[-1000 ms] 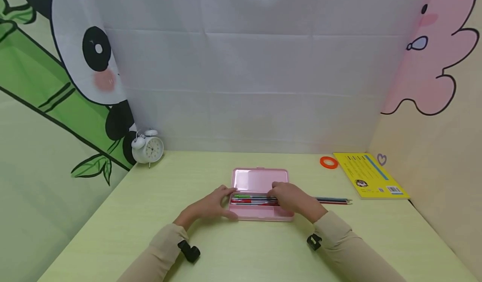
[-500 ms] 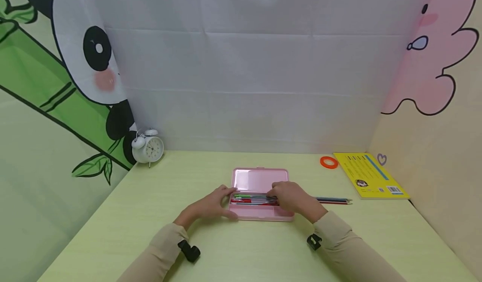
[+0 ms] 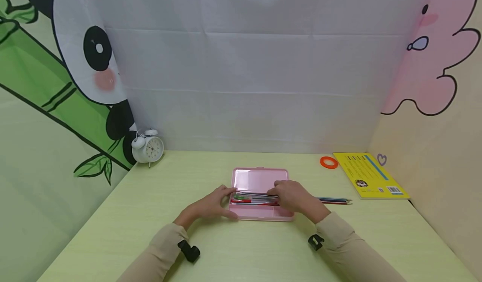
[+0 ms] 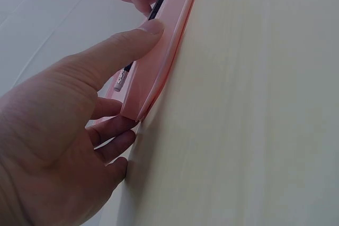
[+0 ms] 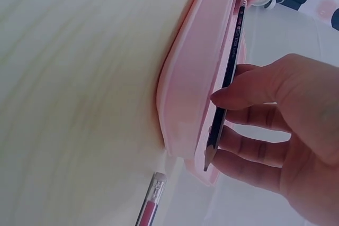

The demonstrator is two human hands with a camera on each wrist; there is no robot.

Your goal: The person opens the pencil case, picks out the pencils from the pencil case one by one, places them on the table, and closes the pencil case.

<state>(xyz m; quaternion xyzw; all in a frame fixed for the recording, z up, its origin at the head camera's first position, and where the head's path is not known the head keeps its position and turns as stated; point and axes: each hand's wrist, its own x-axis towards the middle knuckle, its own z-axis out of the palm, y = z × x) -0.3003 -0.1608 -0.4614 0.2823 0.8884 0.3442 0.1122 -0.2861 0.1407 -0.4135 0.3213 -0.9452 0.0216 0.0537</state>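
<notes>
A pink pencil case (image 3: 260,213) lies with its lid folded back on the table, several pens and pencils in its tray. My left hand (image 3: 211,204) grips the case's left end, thumb along the front side, fingers at the end. Between thumb and fingers, my right hand (image 3: 295,197) pinches a dark pencil (image 5: 231,66) just over the tray. The pencil's eraser end points left and its sharpened tip right, as the right wrist view shows. More pencils (image 3: 335,200) lie on the table right of the case, partly hidden behind my right hand.
An orange ring (image 3: 329,162) and a yellow book (image 3: 370,176) lie at the back right. A white alarm clock (image 3: 148,148) stands in the back left corner. Behind the table (image 3: 199,173) hangs a pale cloth, with painted walls on both sides.
My right hand has shifted slightly right and up, and the dark pencil now sits higher over the tray. The left hand and the case have stayed put.
</notes>
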